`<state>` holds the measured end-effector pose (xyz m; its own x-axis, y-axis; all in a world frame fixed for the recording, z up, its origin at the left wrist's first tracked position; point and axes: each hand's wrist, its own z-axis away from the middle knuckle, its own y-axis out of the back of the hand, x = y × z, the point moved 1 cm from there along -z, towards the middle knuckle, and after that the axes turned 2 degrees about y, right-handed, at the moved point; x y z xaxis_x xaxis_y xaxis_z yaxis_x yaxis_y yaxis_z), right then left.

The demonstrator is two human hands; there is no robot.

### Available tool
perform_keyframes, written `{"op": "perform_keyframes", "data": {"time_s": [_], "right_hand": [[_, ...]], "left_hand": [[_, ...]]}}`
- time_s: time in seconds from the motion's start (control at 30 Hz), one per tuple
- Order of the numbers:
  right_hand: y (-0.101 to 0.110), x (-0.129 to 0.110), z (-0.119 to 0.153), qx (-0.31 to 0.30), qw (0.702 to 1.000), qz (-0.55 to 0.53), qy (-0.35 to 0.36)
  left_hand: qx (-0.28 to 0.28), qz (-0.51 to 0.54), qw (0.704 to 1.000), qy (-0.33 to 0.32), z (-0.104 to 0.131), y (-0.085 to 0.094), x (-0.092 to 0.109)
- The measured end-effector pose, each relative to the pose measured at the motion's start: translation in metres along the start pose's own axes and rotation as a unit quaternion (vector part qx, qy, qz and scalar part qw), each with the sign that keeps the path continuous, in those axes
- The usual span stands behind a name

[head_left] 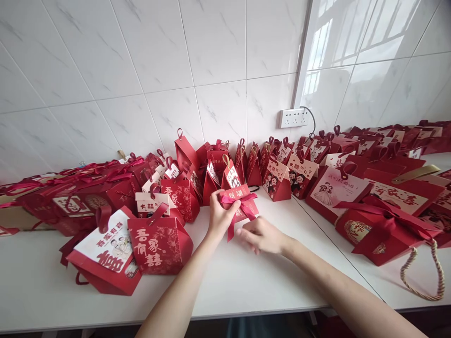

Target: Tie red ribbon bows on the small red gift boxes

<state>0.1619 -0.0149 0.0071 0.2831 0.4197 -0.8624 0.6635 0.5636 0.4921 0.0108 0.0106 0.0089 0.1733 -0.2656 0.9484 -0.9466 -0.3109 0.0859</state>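
Note:
Near the middle of the white table, my left hand [223, 212] grips a small red gift box [239, 193] from its left side, thumb across the front. A dark pink ribbon [249, 211] is tied round the box, with one tail hanging below it. Just right of and below the box is my right hand [260, 236], its fingers curled and slightly blurred by motion. Whether the fingertips hold anything is hidden. Small tent-shaped red boxes [277, 180] stand behind the held one.
Large red boxes [160, 245] stand at the left front. On the right, a ribboned red box [384, 230] has a rope handle [405, 281] reaching toward the table's front edge. More boxes line the tiled wall, below a white power strip [293, 118].

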Motion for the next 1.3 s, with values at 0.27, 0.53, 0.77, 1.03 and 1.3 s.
{"op": "perform_keyframes", "data": {"time_s": [0.27, 0.53, 0.77, 1.03, 1.3], "right_hand": [[-0.026, 0.0, -0.011, -0.068, 0.974, -0.201, -0.078], [-0.022, -0.002, -0.008, -0.101, 0.975, -0.177, -0.093], [-0.018, -0.005, -0.005, -0.132, 0.97, -0.187, -0.078], [-0.02, -0.001, -0.006, -0.148, 0.966, -0.197, -0.078], [-0.018, -0.003, -0.004, -0.156, 0.963, -0.201, -0.085]], "left_hand": [[0.001, 0.021, 0.999, -0.033, -0.002, -0.001, -0.007], [0.014, 0.023, 0.999, -0.035, -0.002, -0.002, -0.007], [-0.029, 0.049, 0.998, 0.032, 0.001, -0.002, 0.003], [-0.027, 0.042, 0.998, 0.043, 0.003, -0.002, 0.008], [-0.024, 0.054, 0.997, 0.041, 0.003, -0.002, 0.007]]}}
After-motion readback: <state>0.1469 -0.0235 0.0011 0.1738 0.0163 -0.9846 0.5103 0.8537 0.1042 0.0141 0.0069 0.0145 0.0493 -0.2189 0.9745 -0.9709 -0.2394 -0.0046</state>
